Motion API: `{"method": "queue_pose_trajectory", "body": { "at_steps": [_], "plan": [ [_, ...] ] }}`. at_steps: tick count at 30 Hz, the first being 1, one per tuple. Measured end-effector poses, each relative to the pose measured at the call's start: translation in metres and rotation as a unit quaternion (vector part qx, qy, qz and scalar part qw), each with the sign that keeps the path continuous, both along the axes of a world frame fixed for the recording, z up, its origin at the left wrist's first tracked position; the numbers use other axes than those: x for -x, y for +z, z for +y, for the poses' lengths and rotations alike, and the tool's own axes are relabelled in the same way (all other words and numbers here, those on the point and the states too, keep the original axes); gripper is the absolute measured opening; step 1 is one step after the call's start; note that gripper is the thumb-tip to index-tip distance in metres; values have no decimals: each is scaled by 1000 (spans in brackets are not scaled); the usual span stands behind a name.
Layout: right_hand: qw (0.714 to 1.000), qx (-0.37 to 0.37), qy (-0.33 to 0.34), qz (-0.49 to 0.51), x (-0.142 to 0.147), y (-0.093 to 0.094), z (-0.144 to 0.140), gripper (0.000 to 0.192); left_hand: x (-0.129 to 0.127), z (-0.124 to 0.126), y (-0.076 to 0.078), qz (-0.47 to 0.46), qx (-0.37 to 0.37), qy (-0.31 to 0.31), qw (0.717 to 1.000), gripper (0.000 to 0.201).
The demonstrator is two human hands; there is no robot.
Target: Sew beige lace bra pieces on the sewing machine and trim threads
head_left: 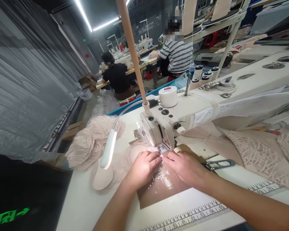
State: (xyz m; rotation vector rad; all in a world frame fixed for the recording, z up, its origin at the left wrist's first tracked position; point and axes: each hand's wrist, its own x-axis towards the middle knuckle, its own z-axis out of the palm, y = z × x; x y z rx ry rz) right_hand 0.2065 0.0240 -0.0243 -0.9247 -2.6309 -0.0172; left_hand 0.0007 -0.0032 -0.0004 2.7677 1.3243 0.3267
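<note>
My left hand rests just left of the presser foot of a white sewing machine, its fingers bent and closed at the edge of a beige lace piece. On the other side, my right hand has its fingertips pinched together by the needle, nearly touching the left fingers. The material between the fingertips is mostly hidden and washed out by bright light. Beneath both hands lies a brown sheet with shiny clear tape. Thread snips lie beside my right wrist.
A lit gooseneck lamp arches over the left side, above a smooth beige pad. Lace cups are heaped behind it. More lace lies right. A printed ruler runs along the front. Two people sit at machines beyond.
</note>
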Motion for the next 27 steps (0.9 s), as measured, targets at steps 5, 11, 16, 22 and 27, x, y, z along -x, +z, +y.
{"method": "queue_pose_trajectory", "body": {
  "at_steps": [5, 11, 16, 22, 27],
  "plan": [
    [1000, 16, -15, 5, 4, 4, 4, 39, 6, 9, -1, -31, 11, -3, 999, 34],
    [998, 41, -36, 3, 7, 4, 7, 46, 9, 18, -2, -41, 21, 11, 999, 40],
    [996, 81, -26, 26, 2, 1, 8, 45, 10, 22, -4, -37, 11, 23, 999, 38],
    [995, 96, -14, 28, 0, 4, 10, 44, 11, 23, -7, -23, -4, 37, 999, 34],
    [994, 110, -15, 22, 1, 7, 10, 43, 12, 22, -6, -17, -16, 42, 999, 36]
  ]
}}
